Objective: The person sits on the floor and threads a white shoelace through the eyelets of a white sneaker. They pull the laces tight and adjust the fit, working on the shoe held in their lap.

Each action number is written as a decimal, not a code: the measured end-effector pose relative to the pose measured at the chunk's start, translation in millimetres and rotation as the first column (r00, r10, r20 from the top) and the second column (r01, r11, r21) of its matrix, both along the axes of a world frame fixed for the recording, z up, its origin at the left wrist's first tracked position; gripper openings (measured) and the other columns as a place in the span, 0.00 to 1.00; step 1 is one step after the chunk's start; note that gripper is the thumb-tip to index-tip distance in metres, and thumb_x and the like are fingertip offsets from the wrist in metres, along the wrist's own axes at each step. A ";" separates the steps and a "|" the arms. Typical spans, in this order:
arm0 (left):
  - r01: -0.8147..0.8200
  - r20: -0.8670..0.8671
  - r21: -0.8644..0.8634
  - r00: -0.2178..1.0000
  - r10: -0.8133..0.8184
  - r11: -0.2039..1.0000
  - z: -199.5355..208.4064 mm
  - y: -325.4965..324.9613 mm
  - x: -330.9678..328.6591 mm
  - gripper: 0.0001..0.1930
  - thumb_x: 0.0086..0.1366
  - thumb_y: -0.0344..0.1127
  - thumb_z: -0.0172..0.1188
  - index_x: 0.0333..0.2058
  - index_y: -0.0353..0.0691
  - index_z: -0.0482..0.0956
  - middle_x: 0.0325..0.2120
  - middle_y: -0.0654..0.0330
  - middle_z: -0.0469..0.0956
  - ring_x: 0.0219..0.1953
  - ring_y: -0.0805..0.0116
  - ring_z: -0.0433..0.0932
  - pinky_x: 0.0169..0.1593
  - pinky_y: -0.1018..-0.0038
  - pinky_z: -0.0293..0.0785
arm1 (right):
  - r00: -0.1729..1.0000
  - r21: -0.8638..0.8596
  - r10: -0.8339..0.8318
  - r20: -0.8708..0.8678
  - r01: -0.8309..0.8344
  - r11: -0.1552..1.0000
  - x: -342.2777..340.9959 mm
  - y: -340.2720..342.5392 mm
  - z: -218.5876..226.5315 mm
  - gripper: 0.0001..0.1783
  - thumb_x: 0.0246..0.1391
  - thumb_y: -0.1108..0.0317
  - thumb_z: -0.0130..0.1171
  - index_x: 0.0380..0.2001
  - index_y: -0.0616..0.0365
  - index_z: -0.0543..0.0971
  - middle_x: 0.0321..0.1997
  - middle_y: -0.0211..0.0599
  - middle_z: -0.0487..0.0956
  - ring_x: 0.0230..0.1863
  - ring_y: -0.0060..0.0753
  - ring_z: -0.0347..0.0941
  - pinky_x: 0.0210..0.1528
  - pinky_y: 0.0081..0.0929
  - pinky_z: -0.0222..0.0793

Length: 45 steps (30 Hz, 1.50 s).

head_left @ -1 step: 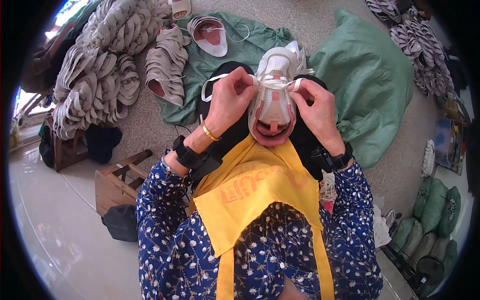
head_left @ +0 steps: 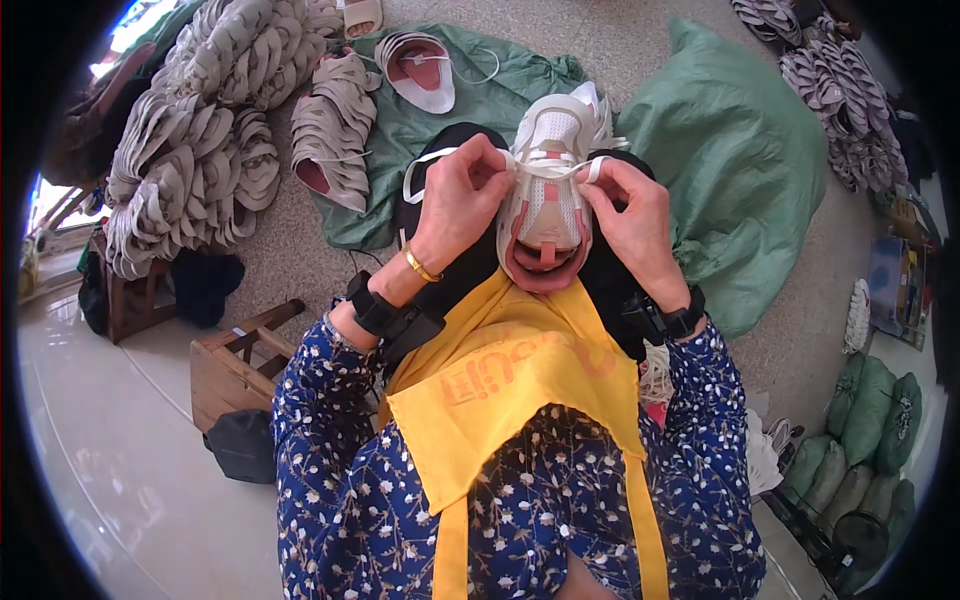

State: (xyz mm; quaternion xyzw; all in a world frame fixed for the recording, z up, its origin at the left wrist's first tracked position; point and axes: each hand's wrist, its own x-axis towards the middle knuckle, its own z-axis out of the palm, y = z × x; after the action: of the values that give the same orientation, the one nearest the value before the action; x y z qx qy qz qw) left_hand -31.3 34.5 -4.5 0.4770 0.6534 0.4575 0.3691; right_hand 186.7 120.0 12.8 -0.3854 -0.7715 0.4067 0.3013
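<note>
The shoe (head_left: pixel 549 222) is sitting between the 2 knees, its long axis running away from the torso, with the pink-lined collar facing the person and the toe pointing outward. The lace (head_left: pixel 565 172) is lying crosswise over the shoe, roughly at right angles to that axis; whether its strands are forming a knot is not clear. The left hand (head_left: pixel 462 195) is pinching the lace narrowly at the shoe's left edge, with 1 loop standing out beyond the knuckles. The right hand (head_left: pixel 632 205) is pinching it narrowly at the right edge, with a smaller loop showing above the fingers. Both hands are working at about equal nearness, the shoe lying inward of each. The fingers are partly hiding the lace, and the dark-clad knees are flanking the shoe closely below the wrists. The yellow apron (head_left: pixel 520 385) is spreading just below the collar. Farther out, a green sack (head_left: pixel 735 180) is bulging at right, while at far left a green cloth (head_left: pixel 500 90) is supporting 1 loose upper (head_left: pixel 440 95), near a stack of uppers (head_left: pixel 335 120).
</note>
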 end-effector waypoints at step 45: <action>0.025 -0.334 0.322 0.938 0.089 0.946 -5.7 -5.3 23.9 0.07 0.63 0.23 0.61 0.33 0.34 0.70 0.23 0.51 0.74 0.23 0.53 0.74 0.30 0.65 0.71 | 1.000 0.001 -0.026 0.016 0.026 1.000 2.6 3.3 -8.2 0.08 0.56 0.73 0.68 0.28 0.64 0.78 0.24 0.37 0.78 0.24 0.29 0.77 0.29 0.26 0.72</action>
State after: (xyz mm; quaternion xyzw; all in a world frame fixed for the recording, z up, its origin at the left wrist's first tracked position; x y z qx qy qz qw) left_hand -7.5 29.2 -10.2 0.5924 0.6324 0.4732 0.1587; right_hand 189.3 123.3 4.6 -0.3983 -0.7691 0.3992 0.3006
